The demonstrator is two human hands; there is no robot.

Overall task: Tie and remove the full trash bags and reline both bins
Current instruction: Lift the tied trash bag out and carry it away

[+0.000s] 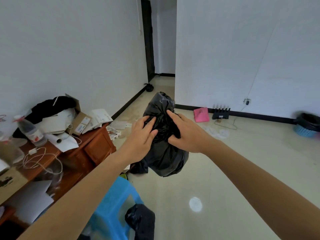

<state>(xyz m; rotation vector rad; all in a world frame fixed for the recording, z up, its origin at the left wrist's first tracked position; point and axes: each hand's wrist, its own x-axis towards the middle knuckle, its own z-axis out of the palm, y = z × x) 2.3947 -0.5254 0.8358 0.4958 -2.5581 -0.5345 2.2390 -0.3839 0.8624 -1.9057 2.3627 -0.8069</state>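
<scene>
A full black trash bag [164,153] hangs in front of me above the floor, its gathered top [162,101] sticking up past my fingers. My left hand [140,135] presses against the bag's left side with fingers laid on the plastic. My right hand [185,132] pinches the bunched neck between thumb and fingers. A blue basket bin [306,125] lined with a black bag stands by the right wall. Another crumpled black bag [141,220] lies on a blue plastic stool [114,205] near the bottom of the view.
A cluttered wooden desk [97,144] with a plastic bottle [32,130], boxes, papers and cables stands on the left. A pink item [201,114] and a black rack [221,113] lean on the far wall. A small dark object [149,87] lies in the doorway corridor.
</scene>
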